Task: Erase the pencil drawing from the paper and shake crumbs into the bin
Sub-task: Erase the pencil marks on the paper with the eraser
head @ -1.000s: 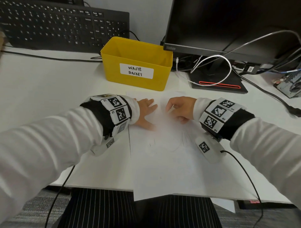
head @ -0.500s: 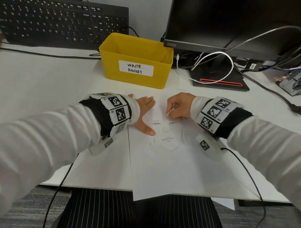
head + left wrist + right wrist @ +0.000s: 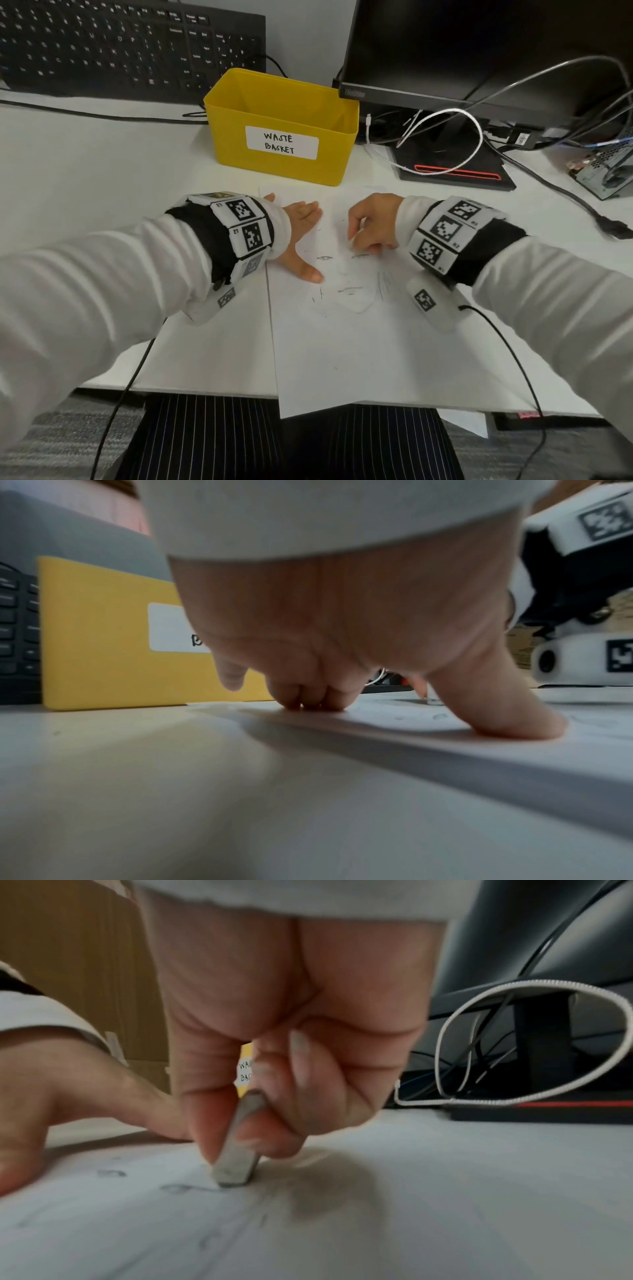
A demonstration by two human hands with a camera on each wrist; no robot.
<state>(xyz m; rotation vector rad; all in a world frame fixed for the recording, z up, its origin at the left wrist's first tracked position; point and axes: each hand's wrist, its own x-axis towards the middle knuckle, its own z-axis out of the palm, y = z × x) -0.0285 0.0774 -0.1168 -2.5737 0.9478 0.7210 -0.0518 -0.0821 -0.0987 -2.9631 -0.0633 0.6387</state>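
A white sheet of paper [image 3: 359, 349] with a faint pencil drawing of a face [image 3: 346, 281] lies on the desk in front of me. My left hand [image 3: 301, 240] lies flat on the sheet's upper left part, fingers and thumb [image 3: 507, 712] pressing it down. My right hand [image 3: 370, 222] pinches a small grey-white eraser [image 3: 238, 1156] between thumb and fingers, its lower end touching the paper on the drawing's upper lines. A yellow bin [image 3: 284, 130] labelled WASTE BASKET stands just beyond the paper.
A black keyboard [image 3: 120, 48] leans at the back left. A monitor [image 3: 479, 51] with its stand base [image 3: 452, 171] and several loose cables [image 3: 445, 137] fill the back right. The paper's near edge overhangs the desk edge [image 3: 205, 392].
The right hand with the eraser has shifted slightly over the drawing's upper part in a rubbing motion. The left hand has stayed pressed on the paper.
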